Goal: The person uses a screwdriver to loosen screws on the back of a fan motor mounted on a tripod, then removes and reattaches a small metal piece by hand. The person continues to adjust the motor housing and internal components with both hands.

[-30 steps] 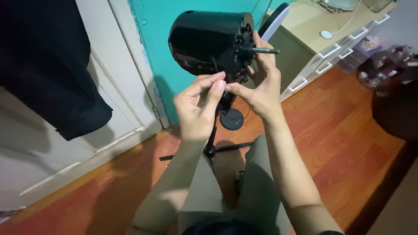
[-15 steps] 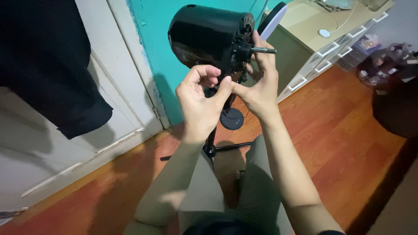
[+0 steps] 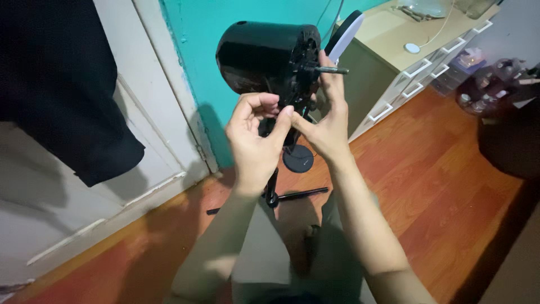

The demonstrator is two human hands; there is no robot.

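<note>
A black fan motor head (image 3: 261, 56) stands on a thin black pole, its metal shaft (image 3: 332, 70) pointing right. My right hand (image 3: 325, 121) reaches up to the motor's front face, fingertips just under the shaft. Just left of it, my left hand (image 3: 256, 141) has its fingers curled against the lower front edge of the motor. The two thumb tips touch below the motor. Whatever small part sits between the fingers is hidden.
The pole ends in black tripod legs (image 3: 292, 196) on the red-brown wooden floor (image 3: 450, 186), near a round black base (image 3: 298, 159). A black garment (image 3: 62, 90) hangs at left over a white door (image 3: 152, 141). A white drawer unit (image 3: 416, 67) stands at right before the teal wall (image 3: 197, 50).
Both hands have risen a little toward the motor's front. My left fingers have curled in tighter under the motor, and the thumbs stay together.
</note>
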